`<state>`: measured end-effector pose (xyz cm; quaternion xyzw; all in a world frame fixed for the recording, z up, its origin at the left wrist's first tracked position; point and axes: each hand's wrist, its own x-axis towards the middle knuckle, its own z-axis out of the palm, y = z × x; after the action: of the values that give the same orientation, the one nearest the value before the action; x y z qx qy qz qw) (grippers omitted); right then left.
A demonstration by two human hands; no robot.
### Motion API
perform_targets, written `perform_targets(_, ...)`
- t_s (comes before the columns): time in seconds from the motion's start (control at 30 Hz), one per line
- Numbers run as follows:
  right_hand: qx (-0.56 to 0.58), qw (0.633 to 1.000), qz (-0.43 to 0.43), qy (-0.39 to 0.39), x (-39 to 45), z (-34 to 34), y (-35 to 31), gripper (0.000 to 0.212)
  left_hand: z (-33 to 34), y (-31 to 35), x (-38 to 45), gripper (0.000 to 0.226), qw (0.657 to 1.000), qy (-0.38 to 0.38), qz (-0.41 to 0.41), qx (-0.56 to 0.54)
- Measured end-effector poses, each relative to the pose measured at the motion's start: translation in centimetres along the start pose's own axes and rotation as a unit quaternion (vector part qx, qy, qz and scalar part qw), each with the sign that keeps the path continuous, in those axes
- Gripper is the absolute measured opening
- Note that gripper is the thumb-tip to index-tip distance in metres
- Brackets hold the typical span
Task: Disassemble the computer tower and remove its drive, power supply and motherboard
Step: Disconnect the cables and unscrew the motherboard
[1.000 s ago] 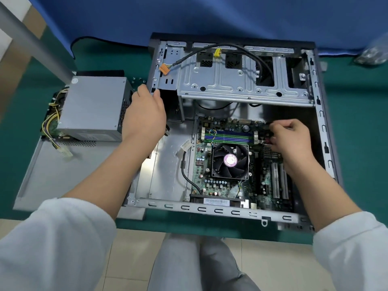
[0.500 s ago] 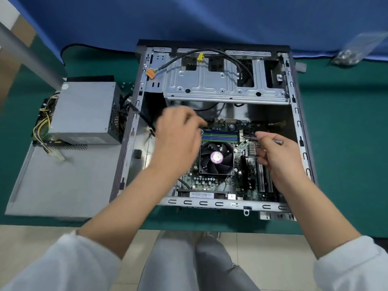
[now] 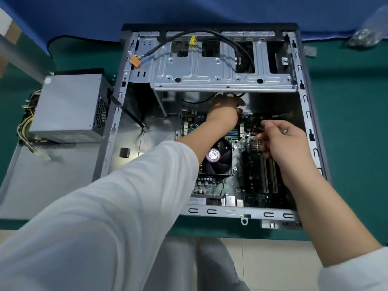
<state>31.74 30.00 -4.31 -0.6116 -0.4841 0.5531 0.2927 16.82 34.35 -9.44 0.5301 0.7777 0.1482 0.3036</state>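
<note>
the table [image 3: 346, 127] is covered with a dark green mat, and a blue cloth [image 3: 189, 11] lies draped along its far edge, a thin black border tracing the cloth's edge at the upper left. a grey metal bar [image 3: 23, 57] slants across the top left corner, with a strip of pale wall and something brown beside it. below the table's near edge the floor [image 3: 273, 265] is pale beige tile with faint joints. a blurred clear plastic bag [image 3: 367, 34] sits at the far right on the mat. the light is soft and even, with mild shadows
</note>
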Motion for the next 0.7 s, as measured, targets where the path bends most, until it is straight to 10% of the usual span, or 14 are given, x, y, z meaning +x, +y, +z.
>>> perform_targets(0.7, 0.021, 0.999, -0.007, -0.032, -1.0, 0.2, -0.8, 0.014, -0.6, 1.4, -0.3, 0.022, 0.998, 0.014, 0.012, 0.061)
